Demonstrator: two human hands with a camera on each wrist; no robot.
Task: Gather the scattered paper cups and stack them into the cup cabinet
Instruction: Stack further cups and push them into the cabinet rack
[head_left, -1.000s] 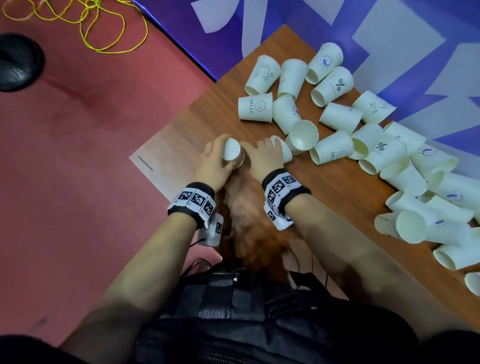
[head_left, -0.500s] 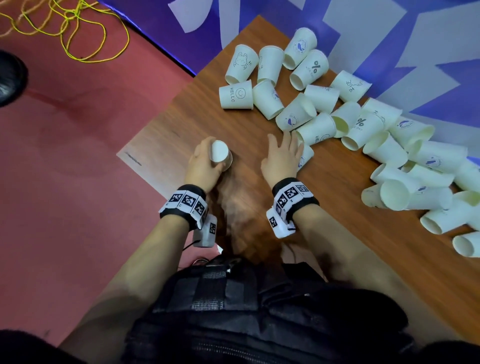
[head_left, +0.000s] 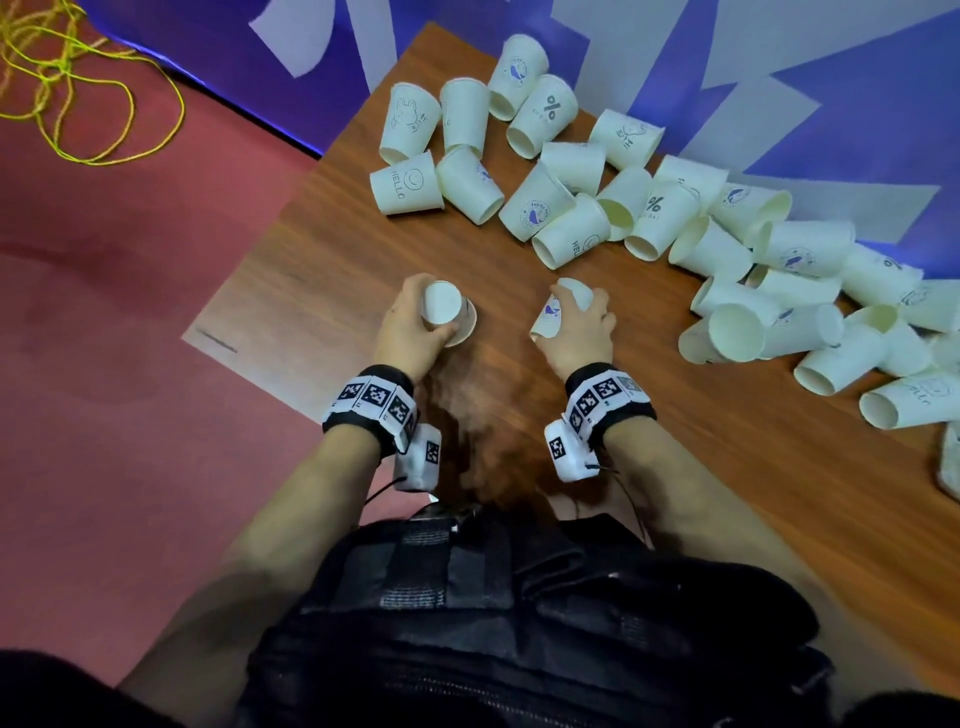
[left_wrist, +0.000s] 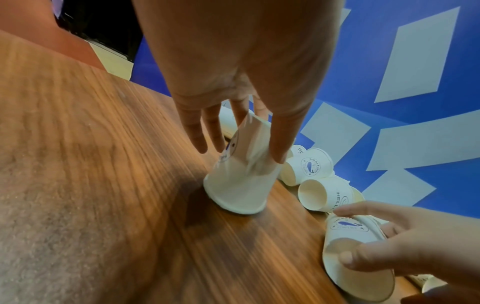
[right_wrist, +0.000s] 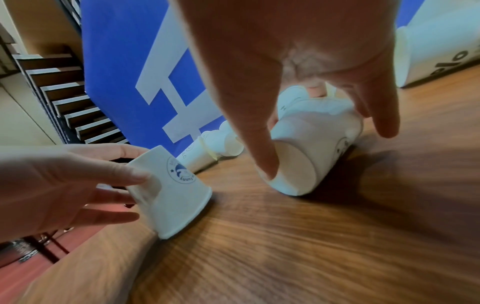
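desk (head_left: 332, 249): wood-grain, frame centre | floor (head_left: 130, 260): red, left | wall (head_left: 675, 47): blue-white, top | left hand (head_left: 410, 332): fingers gripping inverted cup (head_left: 447, 312) on desk | right hand (head_left: 582, 332): fingers gripping tilted cup (head_left: 558, 312) | loose cups (head_left: 675, 218): upper right

Bare forearms with no sleeves. Each wrist wears a black band (head_left: 370, 408) wrapped in white square-code tags; a small white tagged camera box (head_left: 418, 457) with thin black cables hangs beneath. Black strapped vest (head_left: 467, 623) at lower frame.

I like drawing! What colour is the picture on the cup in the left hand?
Dark blue, on a white cup; the right wrist view shows it best.
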